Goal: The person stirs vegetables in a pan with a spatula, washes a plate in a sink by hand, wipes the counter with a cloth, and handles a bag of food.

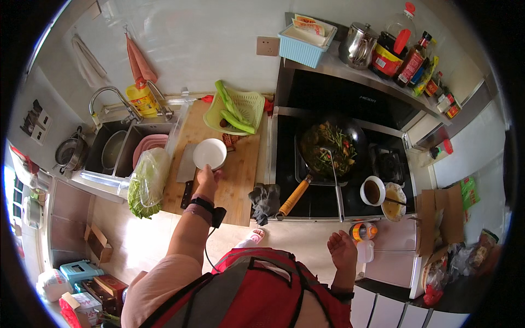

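My left hand (pixel 207 179) grips the near rim of a white bowl (pixel 209 153) over the wooden cutting board (pixel 236 192). The bowl looks empty inside. Partly behind it on the board is a cleaver (pixel 186 167), its dark handle towards me. My right hand (pixel 343 249) hangs in front of the stove with loosely curled fingers and nothing in it. On the left burner sits a wok (pixel 361 141) of cooked green vegetables with red bits. A metal spatula (pixel 338 197) rests in the wok, its handle pointing towards me beside the wok's wooden handle (pixel 294 197).
A green plastic basket (pixel 256 104) holding peeled green vegetables stands behind the bowl. Bagged Chinese cabbage (pixel 149 180) lies between board and sink (pixel 129 141). A dark cloth (pixel 264 201) lies at the stove's edge. A bowl of dark liquid (pixel 372 191) and another bowl (pixel 394 209) stand right.
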Demonstrator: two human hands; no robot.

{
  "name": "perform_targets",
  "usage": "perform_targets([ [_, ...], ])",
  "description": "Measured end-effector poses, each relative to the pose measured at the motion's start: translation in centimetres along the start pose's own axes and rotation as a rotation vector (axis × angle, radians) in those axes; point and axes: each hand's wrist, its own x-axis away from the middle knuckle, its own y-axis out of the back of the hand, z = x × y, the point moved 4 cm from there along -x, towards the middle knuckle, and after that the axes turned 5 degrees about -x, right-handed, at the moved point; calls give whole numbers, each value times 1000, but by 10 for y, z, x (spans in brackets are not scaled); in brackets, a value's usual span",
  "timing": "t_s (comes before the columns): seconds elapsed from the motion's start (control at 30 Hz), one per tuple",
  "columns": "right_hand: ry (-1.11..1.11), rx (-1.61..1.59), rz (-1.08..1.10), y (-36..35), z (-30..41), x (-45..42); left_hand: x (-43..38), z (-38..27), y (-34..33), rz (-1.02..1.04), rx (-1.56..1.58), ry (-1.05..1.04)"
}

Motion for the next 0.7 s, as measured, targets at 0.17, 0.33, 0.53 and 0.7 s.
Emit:
perform_targets([
  [0.17,-8,-11,9,-1,-4,-3,-7,-8,10,-110,92,-73],
  [0.33,-34,34,-10,-10,-6,-6,19,35,-23,288,-446,-267],
  [0.53,5,-23,-42,1,-2,2,155,85,-65,860,-1577,-1258],
  [0.7,37,-31,-82,13,-1,8,176,97,-73,903,-1648,-1353],
])
